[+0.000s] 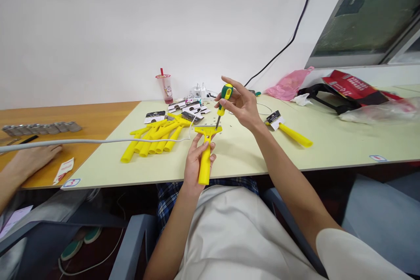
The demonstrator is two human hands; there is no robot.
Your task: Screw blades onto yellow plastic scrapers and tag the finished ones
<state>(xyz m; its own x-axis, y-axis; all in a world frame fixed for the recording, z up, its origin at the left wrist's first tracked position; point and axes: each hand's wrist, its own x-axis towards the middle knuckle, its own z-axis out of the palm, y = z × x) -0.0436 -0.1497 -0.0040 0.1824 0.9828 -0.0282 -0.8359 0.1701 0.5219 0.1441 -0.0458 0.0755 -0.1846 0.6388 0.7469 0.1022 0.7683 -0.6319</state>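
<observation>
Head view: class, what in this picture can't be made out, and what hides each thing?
All in the head view:
- Tip of the screwdriver at the scraper: too small to tell whether it sits in a screw.
- Print on the cards: too small to read.
- Piled scrapers: they overlap, partly hiding one another.
- Other person's arm: cut off by the left edge.

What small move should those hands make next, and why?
Probably a gentle twist of the screwdriver by the right hand: its tip appears to meet one end of the yellow scraper's head, and the left hand already steadies that scraper.
</observation>
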